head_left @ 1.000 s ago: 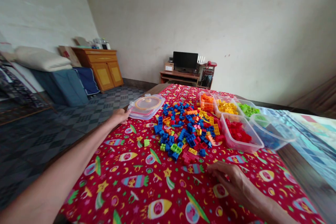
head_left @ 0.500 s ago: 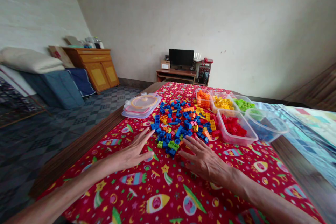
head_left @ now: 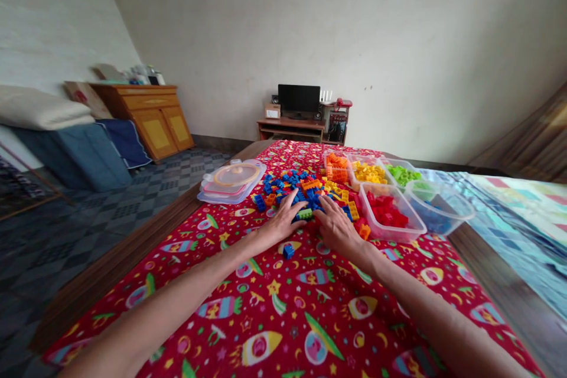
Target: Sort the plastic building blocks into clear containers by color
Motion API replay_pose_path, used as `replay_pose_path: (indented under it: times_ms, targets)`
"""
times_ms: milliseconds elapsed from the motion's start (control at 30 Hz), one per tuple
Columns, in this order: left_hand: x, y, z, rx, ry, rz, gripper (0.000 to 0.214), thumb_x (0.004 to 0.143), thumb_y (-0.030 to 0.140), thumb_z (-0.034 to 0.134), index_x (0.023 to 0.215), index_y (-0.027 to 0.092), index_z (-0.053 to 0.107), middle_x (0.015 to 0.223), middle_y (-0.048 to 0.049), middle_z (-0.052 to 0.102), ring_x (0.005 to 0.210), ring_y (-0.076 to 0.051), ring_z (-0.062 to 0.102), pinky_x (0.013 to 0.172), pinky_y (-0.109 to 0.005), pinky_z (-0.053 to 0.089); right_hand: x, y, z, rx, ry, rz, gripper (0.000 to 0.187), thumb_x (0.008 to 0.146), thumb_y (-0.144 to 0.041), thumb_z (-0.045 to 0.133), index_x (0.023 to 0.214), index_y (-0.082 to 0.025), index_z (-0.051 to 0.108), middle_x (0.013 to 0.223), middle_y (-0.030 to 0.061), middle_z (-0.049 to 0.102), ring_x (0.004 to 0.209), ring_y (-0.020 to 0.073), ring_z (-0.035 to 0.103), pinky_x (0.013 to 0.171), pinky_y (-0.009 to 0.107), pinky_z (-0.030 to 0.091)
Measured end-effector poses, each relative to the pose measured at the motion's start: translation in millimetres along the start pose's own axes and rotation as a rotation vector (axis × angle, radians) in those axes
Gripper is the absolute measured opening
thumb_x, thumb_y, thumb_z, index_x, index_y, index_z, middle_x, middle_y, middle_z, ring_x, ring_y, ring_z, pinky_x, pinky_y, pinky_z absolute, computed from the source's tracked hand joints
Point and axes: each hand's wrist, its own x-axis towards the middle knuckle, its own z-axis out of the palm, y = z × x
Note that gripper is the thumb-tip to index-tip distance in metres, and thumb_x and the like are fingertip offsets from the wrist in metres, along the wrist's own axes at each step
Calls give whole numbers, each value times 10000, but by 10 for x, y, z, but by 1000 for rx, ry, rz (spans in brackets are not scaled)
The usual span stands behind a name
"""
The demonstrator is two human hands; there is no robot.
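A heap of small plastic bricks (head_left: 305,186), mostly blue with orange, yellow and red ones, lies on a table under a red rocket-print cloth (head_left: 283,307). My left hand (head_left: 281,221) lies flat at the heap's near edge, fingers stretched out onto the bricks. My right hand (head_left: 336,225) lies flat beside it, fingers spread against the heap. Neither hand holds anything. One blue brick (head_left: 288,250) sits apart just below my left hand.
Clear tubs stand right of the heap: red bricks (head_left: 388,212), orange (head_left: 337,168), yellow (head_left: 368,172), green (head_left: 402,175), and a round bowl (head_left: 436,207) with blue ones. Stacked lids (head_left: 233,180) lie at the left. The table's wooden edge (head_left: 133,248) borders a tiled floor.
Both hands moved forward across the cloth and now rest on the near edge of the brick heap. The left hand came from the lids at the far left.
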Motion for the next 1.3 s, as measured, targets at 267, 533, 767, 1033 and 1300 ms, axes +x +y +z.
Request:
replay_pose_path:
  times_ms: [267, 533, 767, 1033, 1300]
  targets:
    - [255, 15, -143, -74, 81, 50, 526, 877, 326, 600, 1368, 223, 441, 1504, -129, 372, 1372, -255, 383, 1101, -428, 380, 155, 46, -167, 178, 128, 45, 238, 896, -254, 497, 1078, -182, 634, 1103, 134, 646, 1096, 232, 579, 950, 388, 466]
    - [376, -115, -626, -103, -97, -100, 194, 818, 252, 586, 948, 193, 716, 977, -38, 734, 887, -189, 668, 836, -292, 506, 205, -25, -295, -87, -165, 251, 285, 887, -109, 404, 930, -152, 683, 758, 92, 678, 727, 175, 605, 681, 260, 399]
    - [301, -113, -766, 55, -365, -141, 139, 747, 281, 649, 845, 206, 713, 814, -22, 713, 780, -194, 658, 705, -248, 473, 404, -172, -305, -64, -181, 155, 303, 927, -144, 373, 1031, -161, 658, 889, 100, 686, 793, 173, 602, 736, 266, 401]
    - [218, -52, -562, 180, -316, -157, 162, 710, 159, 640, 870, 185, 645, 868, -63, 690, 844, -226, 647, 713, -273, 467, 549, -357, -141, -153, -291, 106, 280, 924, -191, 427, 1126, -191, 620, 972, 126, 659, 1003, 271, 544, 864, 395, 420]
    - [275, -193, -750, 77, -244, -228, 162, 759, 237, 550, 900, 203, 623, 670, 22, 632, 603, -155, 573, 561, -238, 393, 460, -181, -159, 54, -23, 215, 133, 855, -226, 490, 931, -168, 583, 823, 74, 614, 861, 196, 558, 798, 289, 410]
